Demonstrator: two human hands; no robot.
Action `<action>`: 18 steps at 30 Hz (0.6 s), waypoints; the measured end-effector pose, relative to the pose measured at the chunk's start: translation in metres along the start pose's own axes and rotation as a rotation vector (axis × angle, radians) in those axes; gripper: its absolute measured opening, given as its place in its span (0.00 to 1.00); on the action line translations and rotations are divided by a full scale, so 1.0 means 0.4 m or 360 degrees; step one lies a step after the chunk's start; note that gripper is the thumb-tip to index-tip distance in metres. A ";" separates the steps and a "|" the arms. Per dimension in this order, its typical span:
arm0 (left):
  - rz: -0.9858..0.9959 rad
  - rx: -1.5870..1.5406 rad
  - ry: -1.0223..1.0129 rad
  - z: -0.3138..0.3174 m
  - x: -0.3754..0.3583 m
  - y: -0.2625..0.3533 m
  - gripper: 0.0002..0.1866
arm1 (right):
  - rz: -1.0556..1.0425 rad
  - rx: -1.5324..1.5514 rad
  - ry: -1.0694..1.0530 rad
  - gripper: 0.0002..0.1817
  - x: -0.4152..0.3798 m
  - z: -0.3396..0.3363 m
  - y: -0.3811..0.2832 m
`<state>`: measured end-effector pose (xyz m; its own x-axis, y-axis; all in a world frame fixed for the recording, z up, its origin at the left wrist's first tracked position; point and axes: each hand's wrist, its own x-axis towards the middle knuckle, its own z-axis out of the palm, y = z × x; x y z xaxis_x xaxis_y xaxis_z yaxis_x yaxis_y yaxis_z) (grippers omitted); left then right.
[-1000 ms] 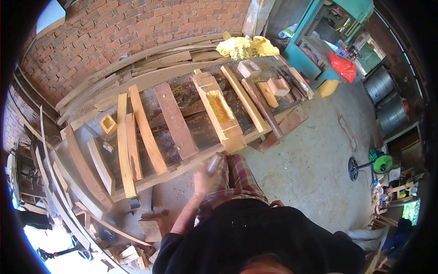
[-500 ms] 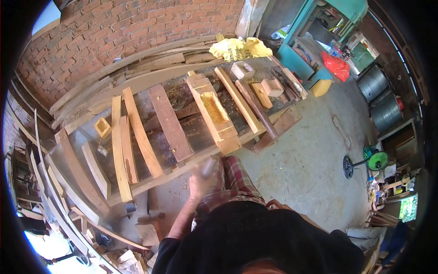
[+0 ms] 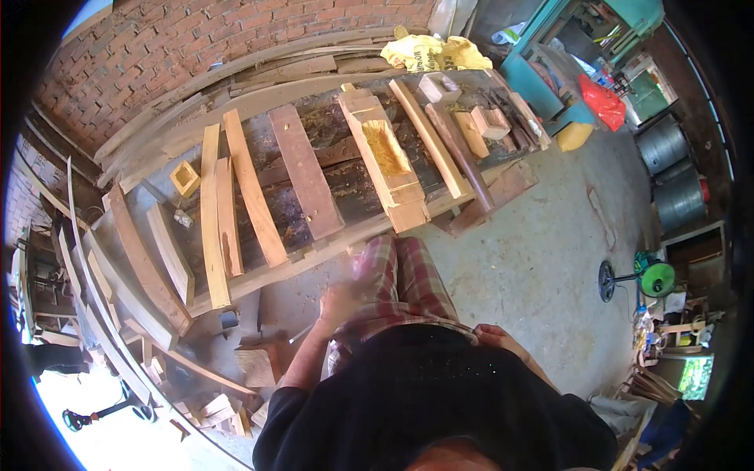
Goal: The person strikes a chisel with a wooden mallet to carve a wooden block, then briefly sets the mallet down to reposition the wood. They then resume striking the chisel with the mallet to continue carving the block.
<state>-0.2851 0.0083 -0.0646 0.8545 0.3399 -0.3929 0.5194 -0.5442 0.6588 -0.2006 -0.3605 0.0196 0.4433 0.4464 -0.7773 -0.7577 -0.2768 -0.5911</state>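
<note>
My left hand [image 3: 337, 307] is smeared by motion in front of my plaid shorts [image 3: 420, 275], below the bench's near edge. Its fingers look closed round a blurred greyish thing whose kind I cannot make out. A thin pale stick-like end [image 3: 301, 336] shows beside that wrist. My right hand [image 3: 492, 337] is at my waist by the shirt hem, fingers curled; what they hold, if anything, is hidden. Nearest the hands on the bench are a thick wooden block [image 3: 402, 206] with a rough yellow hollow and a flat reddish-brown board [image 3: 306, 173].
The bench [image 3: 271, 272] also carries several wooden strips [image 3: 255, 188], a small yellow wooden box [image 3: 184, 179] and pale box pieces [image 3: 491, 123]. Lumber leans at the left. Offcuts [image 3: 217, 411] lie on the floor. A green fan [image 3: 657, 279] stands right, near metal drums [image 3: 669, 147].
The camera view has shifted, so the bench sits higher in the picture. My left hand has moved slightly back from the bench edge toward my body. My right hand stays at my waist.
</note>
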 end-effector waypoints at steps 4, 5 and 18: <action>0.0019 0.0053 -0.0068 0.066 0.022 -0.078 0.29 | -0.0064 -0.0436 -0.0105 0.12 0.078 -0.031 -0.008; -0.0004 0.0063 -0.0046 0.079 0.027 -0.083 0.28 | -0.0160 -0.0941 -0.0027 0.14 0.090 -0.014 -0.015; 0.0211 -0.0188 -0.0619 -0.009 -0.056 -0.101 0.20 | -0.0362 -0.1644 -0.0054 0.15 0.206 -0.130 0.072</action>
<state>-0.3253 0.0253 -0.0800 0.8657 -0.0540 -0.4976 0.4194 -0.4644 0.7800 -0.1609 -0.3760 -0.0729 0.4978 0.5982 -0.6280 0.1239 -0.7657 -0.6311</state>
